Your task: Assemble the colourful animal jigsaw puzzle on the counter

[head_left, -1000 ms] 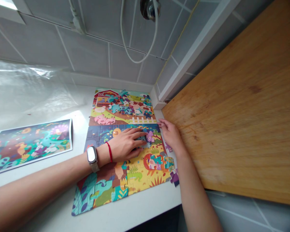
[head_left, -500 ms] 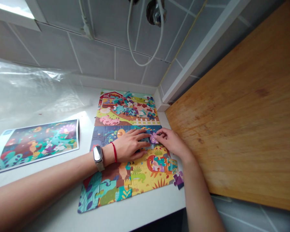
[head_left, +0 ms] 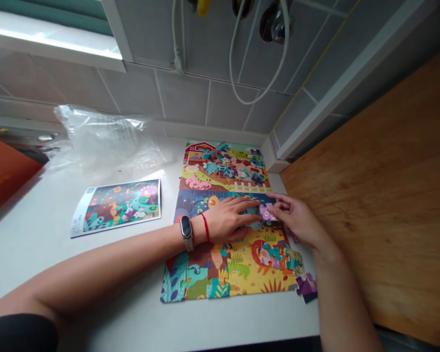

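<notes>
My left hand [head_left: 229, 218] lies flat with fingers spread on the dark blue part of a colourful jigsaw puzzle [head_left: 238, 283]. At the puzzle's right side, my right hand [head_left: 298, 221] pinches a purple flowered puzzle piece [head_left: 266, 213] between thumb and fingers, low over the picture. Whether that piece is seated among its neighbours I cannot tell. Several loose pieces rest on the yellow area around a red shape. A purple piece [head_left: 307, 286] sits at the lower right edge, near my right forearm. Behind, a farm puzzle [head_left: 198, 183] bears a heap of loose pieces.
A printed picture sheet [head_left: 122, 205] lies on the white counter [head_left: 131, 274] to the left. Crumpled clear plastic [head_left: 102, 142] is behind it, and an orange object [head_left: 7, 171] stands far left. A wooden board [head_left: 381, 205] borders the right. A white cable [head_left: 234, 83] hangs on the tiled wall.
The view has swung left, so the things appear farther right and the orange object shows. My left hand stays flat on the puzzle; my right hand still holds the flowered piece.
</notes>
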{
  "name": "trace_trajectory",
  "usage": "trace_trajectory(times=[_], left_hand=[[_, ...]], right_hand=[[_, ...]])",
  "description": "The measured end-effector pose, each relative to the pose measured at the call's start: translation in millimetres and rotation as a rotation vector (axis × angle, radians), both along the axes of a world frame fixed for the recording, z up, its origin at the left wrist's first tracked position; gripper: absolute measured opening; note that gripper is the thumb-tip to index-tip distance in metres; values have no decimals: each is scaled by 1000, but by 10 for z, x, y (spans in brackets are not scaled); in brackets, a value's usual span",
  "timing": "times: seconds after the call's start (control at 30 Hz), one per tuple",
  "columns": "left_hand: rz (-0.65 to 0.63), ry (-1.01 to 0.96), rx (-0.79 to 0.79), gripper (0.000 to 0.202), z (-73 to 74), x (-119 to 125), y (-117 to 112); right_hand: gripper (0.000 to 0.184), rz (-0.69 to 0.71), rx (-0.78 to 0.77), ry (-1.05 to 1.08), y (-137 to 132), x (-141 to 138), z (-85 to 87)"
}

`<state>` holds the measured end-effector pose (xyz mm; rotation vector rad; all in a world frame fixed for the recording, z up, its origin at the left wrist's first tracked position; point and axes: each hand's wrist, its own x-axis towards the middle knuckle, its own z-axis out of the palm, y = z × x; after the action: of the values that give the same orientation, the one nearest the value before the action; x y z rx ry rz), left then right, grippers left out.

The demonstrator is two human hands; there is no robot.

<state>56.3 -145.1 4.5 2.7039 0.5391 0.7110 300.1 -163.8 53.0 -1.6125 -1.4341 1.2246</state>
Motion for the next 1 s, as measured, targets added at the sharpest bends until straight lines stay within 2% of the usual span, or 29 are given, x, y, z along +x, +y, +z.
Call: trace_trajectory(times=[0.1, 0.23, 0.37, 0.6, 1.0], left_hand=[[59, -106, -21, 37, 51, -1, -6], [171, -261, -116, 28, 119, -22, 1], [208, -298, -230, 25, 132, -38, 13], [115, -320, -265, 31, 118, -26, 23], [116, -377, -265, 40, 101, -36, 10]], right_hand=[[55, -72, -5, 37, 1, -31, 46], [52, -192, 65, 135, 6, -80, 59], [52, -218, 67, 236, -9, -146, 59], [50, -187, -18, 344, -33, -199, 52], [45, -221, -40, 433, -40, -189, 106]])
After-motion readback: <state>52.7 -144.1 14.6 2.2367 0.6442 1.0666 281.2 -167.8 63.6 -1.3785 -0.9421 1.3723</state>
